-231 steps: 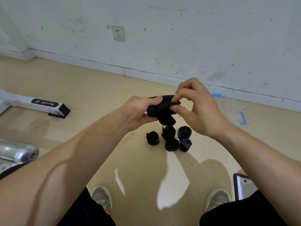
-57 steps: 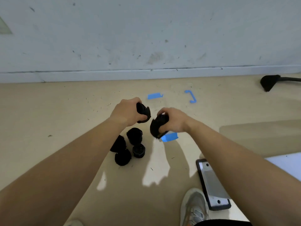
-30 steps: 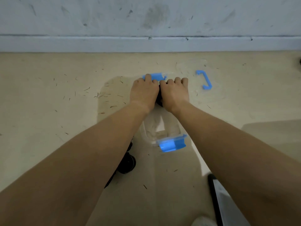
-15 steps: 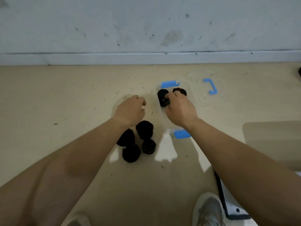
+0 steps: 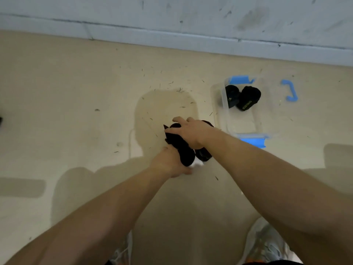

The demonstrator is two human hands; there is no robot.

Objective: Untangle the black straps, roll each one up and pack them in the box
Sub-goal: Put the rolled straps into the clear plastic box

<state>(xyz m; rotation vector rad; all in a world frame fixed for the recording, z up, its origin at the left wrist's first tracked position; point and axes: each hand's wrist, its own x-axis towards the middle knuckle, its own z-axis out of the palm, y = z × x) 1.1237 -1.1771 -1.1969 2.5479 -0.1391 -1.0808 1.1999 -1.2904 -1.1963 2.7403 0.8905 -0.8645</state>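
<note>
A clear plastic box (image 5: pixel 256 119) with blue clips lies on the floor to the right, and two rolled black straps (image 5: pixel 242 97) sit at its far end. Left of the box, several rolled black straps (image 5: pixel 183 148) lie clustered on the floor under my hands. My right hand (image 5: pixel 192 131) is on top of the cluster, fingers curled over the far rolls. My left hand (image 5: pixel 171 162) grips a roll at the near side. Most of the cluster is hidden by my hands.
A loose blue clip (image 5: pixel 290 90) lies on the floor right of the box. The grey skirting and wall (image 5: pixel 172 41) run across the back. My shoes (image 5: pixel 267 243) are at the bottom. Bare beige floor spreads to the left.
My right hand left the box, where two rolls now sit, and came back to the cluster. My left hand closed on a roll there. The view shifted so the box is further right.
</note>
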